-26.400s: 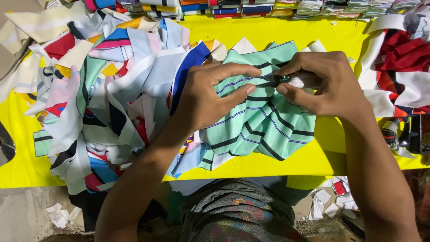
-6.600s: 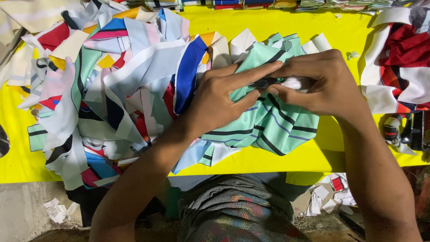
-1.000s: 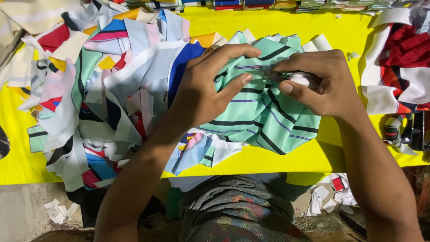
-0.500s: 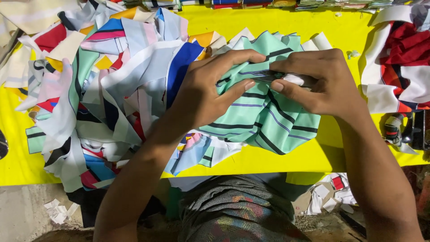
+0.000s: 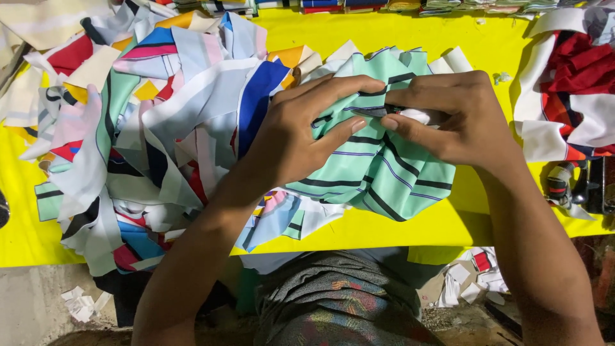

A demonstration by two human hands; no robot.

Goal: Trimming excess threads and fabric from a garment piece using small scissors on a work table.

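Both hands are busy on a mint-green striped fabric piece (image 5: 391, 173) that sits on the yellow table (image 5: 500, 51), right in the middle near the front edge. The left hand (image 5: 301, 138) lies flat-ish over the left part of the cloth, its fingers (image 5: 349, 86) stretched out and pressing the fabric down, thumb tucked under toward the right hand. The right hand (image 5: 461, 118) has its fingers pinched narrow around a small tool (image 5: 391, 112) with a white handle and a thin dark metal tip (could be a thread snipper, too small to say for sure), with the tip touching the cloth just between the two hands. To the left there's a big heap of mixed fabric scraps (image 5: 147, 128) in blue, white, red and pink, touching the striped piece. A red and white fabric pile (image 5: 573, 96) sits at the right edge, well apart from the hands. Paper-ish scraps lie on the floor (image 5: 38, 301) below.
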